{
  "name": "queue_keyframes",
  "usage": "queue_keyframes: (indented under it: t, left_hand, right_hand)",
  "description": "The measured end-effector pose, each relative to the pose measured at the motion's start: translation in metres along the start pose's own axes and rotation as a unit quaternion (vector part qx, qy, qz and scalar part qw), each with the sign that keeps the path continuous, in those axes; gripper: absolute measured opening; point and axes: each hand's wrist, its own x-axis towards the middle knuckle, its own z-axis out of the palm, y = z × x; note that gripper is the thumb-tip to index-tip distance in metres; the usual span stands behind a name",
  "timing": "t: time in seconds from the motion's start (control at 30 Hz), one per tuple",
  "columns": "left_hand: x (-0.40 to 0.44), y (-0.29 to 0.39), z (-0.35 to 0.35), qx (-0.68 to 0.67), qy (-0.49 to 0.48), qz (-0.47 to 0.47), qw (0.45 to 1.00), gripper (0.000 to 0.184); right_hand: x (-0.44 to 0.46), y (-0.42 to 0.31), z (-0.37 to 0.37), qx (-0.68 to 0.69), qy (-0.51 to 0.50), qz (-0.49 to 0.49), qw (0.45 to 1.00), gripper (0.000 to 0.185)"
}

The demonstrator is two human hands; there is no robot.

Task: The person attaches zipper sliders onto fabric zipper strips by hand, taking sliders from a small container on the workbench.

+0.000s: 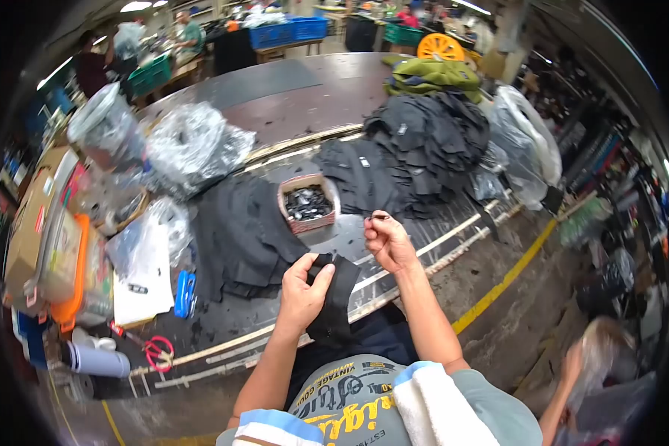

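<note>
My left hand (305,293) grips a black fabric piece (336,301) between thumb and fingers near its upper edge, and the rest of the cloth hangs toward my lap. To its right, my right hand (388,241) is raised in a pinch on a small dark piece, too small to identify. Beyond both hands stands an open patterned box (310,224) filled with small black and silvery parts (307,201). A fanned stack of black fabric pieces (245,234) lies left of the box. More black cut pieces (360,175) are layered to its right.
A large black fabric pile (431,145) and olive cloth (435,78) occupy the far right of the table. Plastic bags (193,145), a blue stapler (185,293), pink-handled scissors (158,352) and a bottle (100,360) are at left. Another person's arm (565,386) shows lower right.
</note>
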Motion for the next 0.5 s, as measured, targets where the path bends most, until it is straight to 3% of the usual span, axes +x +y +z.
queue_keyframes:
  t: [0.07,0.13,0.17,0.27,0.3,0.47,0.5]
  left_hand:
    - [0.001,-0.004,-0.001,-0.021,-0.011,-0.009,1.0,0.011]
    - [0.014,0.005,0.02,-0.026,-0.021,0.022,0.999,0.009]
    - [0.01,0.005,0.025,-0.03,-0.032,0.023,0.999,0.009]
    - [0.01,0.002,0.03,-0.027,-0.032,0.033,0.999,0.009]
    - [0.011,0.002,0.032,-0.024,-0.03,0.034,0.999,0.009]
    - [0.015,0.017,0.041,-0.002,-0.032,0.038,0.999,0.01]
    - [0.012,0.019,0.04,0.001,-0.027,0.036,0.999,0.01]
  right_hand:
    - [-0.013,-0.022,-0.009,0.08,0.016,-0.077,0.994,0.018]
    - [-0.027,-0.095,-0.03,0.098,0.043,-0.254,0.961,0.018]
    - [-0.046,-0.13,-0.047,0.103,0.046,-0.326,0.939,0.016]
    - [-0.089,-0.229,-0.088,0.049,0.216,-0.498,0.838,0.011]
    - [-0.094,-0.257,-0.109,0.091,0.218,-0.531,0.814,0.009]
    - [-0.073,-0.191,0.01,-0.111,0.233,-0.454,0.853,0.013]
    - [-0.065,-0.162,0.025,-0.134,0.205,-0.379,0.892,0.014]
